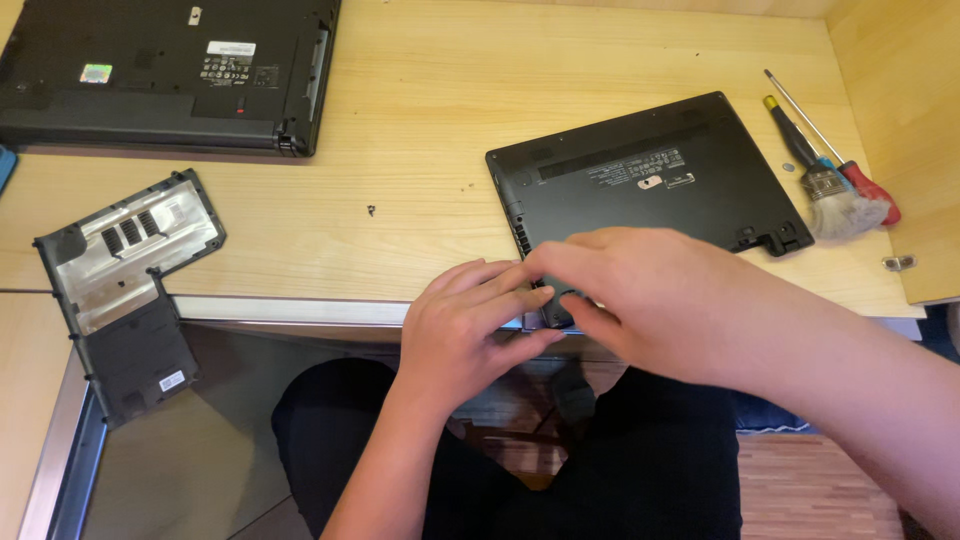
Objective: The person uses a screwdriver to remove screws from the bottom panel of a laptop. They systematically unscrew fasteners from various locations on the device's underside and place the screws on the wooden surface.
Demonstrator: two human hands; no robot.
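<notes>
A pale wooden desk [420, 150] fills the view from above, its near edge trimmed with a metal strip, and a seated person's dark trousers show below it. At the desk's far left corner lies a large black laptop [170, 70], turned bottom up, with stickers on its underside. A smaller black laptop [650, 180], also bottom up, lies at an angle at centre right, its near corner reaching the desk's front edge.

Both of the person's hands meet on that near corner. The right hand [640, 290] lies over the casing with fingers spread and curled down onto the corner's edge; the left hand [470, 325] comes up from below the desk edge, its fingers stretched flat and pressed against the same corner, touching the right hand's fingertips. Neither hand is closed around anything; whether the fingers pinch the casing edge cannot be told, as the hands cover it.

At left, a detached black cover panel [120, 290] with a silvery lining and vent slots lies inside up, hanging partly past the desk edge. At far right, well apart from the hands, lie a small brush [830, 195] with pale bristles and, just beside it, a red-handled screwdriver [850, 165]. A tiny screw [371, 210] rests on bare wood between the two laptops.
</notes>
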